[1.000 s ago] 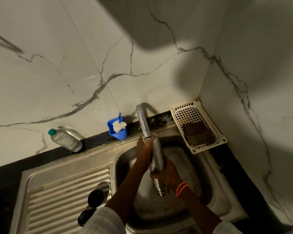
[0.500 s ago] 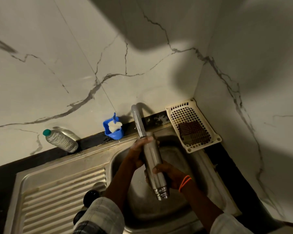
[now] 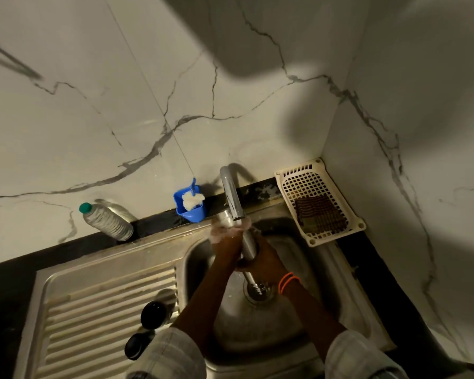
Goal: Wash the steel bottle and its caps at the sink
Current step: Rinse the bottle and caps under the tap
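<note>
I hold the steel bottle [image 3: 249,245] over the sink basin [image 3: 298,258], tilted, with its threaded mouth [image 3: 255,288] pointing down toward the drain. Its upper end sits right under the tap spout [image 3: 231,196], where water runs over it. My left hand [image 3: 222,236], blurred by motion, wraps that upper end. My right hand [image 3: 266,259], with orange bands at the wrist, grips the middle of the body. Two black caps [image 3: 153,314] [image 3: 138,347] lie on the ribbed drainboard to the left of the basin.
A blue holder with a white brush [image 3: 190,206] stands behind the sink. A clear plastic bottle with a green cap [image 3: 107,222] leans against the wall at left. A cream slotted basket [image 3: 348,214] with a brown scrub pad sits in the right corner.
The bottle has gone up and back so its top end is under the tap. My left hand has slid up to that end and is now blurred. The caps have not moved.
</note>
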